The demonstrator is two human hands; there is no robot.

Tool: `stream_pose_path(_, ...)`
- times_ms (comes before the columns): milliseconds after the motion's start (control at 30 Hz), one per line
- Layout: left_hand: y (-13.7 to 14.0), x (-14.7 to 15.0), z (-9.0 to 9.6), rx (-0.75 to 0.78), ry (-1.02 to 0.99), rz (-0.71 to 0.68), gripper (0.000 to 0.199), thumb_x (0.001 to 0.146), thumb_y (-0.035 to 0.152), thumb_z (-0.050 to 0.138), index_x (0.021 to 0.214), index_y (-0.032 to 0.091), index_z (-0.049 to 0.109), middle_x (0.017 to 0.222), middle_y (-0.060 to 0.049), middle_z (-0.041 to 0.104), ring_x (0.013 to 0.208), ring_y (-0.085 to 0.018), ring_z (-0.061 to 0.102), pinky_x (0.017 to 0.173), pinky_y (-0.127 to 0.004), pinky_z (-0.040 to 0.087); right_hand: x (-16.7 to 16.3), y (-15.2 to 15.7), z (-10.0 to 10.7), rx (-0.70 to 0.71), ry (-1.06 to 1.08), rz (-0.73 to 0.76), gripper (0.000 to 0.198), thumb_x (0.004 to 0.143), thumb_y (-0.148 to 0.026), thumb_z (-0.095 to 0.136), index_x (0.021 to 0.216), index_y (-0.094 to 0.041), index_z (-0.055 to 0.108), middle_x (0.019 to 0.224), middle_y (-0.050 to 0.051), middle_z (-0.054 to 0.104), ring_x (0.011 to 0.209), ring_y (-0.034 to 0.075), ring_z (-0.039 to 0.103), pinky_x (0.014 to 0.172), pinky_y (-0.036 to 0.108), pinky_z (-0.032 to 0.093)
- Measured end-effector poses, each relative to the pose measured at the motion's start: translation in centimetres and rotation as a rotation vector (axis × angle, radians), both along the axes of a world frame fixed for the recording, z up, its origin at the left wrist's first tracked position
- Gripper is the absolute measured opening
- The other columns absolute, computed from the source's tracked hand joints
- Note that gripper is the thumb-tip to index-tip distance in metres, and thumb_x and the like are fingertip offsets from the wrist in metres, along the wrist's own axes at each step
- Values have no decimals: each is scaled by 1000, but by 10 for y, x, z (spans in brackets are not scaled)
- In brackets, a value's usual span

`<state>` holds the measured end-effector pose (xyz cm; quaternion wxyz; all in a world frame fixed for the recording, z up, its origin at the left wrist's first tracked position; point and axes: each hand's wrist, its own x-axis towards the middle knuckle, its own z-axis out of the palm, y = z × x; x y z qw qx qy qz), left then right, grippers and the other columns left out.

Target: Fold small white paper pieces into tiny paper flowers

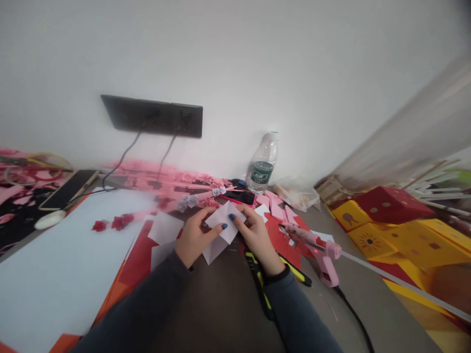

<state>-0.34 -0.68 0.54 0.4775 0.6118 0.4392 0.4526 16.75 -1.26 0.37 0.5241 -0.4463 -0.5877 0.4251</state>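
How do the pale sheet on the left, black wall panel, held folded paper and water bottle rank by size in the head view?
1. Pale sheet
2. Black wall panel
3. Held folded paper and water bottle: too similar to rank

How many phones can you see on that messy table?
2: a dark phone at the left, near the big pale sheet, and a pink-edged phone just beyond the folded white paper being held. More could be hidden.

I see a grey table (221, 309). Toward its back, a bottle (262, 169) stands beside a plastic bag (299, 194); nearer, a pink glue gun (324, 255) lies partly over red paper (292, 252). Large sheets (69, 264), the top one pale, cover much of the left side.
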Motion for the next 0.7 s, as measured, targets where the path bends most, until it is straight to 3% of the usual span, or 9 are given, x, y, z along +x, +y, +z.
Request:
stream_pose_path(333,-1,1,3,-73,-92,-18,24,82,39,63,94,18,59,78,-2,67,62,-14,59,49,-22,46,-1,-3,0,-62,189,139,32,83,-51,67,89,-23,51,66,-3,57,53,13,50,52,24,40)
stream_pose_path(500,-4,1,11,-80,-157,-78,19,84,34,59,93,19,64,63,2,60,48,-11,54,48,-22,44,4,-4,-1,-8,118,49,23,88,-46,59,89,-23,60,74,0,57,57,15,48,52,26,37)
stream_pose_path(700,-3,-1,6,-54,-189,-95,24,86,22,49,92,17,71,84,-5,69,63,-15,60,59,-27,52,10,0,-8,59,67,-14,28,92,-38,45,76,-21,62,76,3,56,68,19,51,57,28,38)
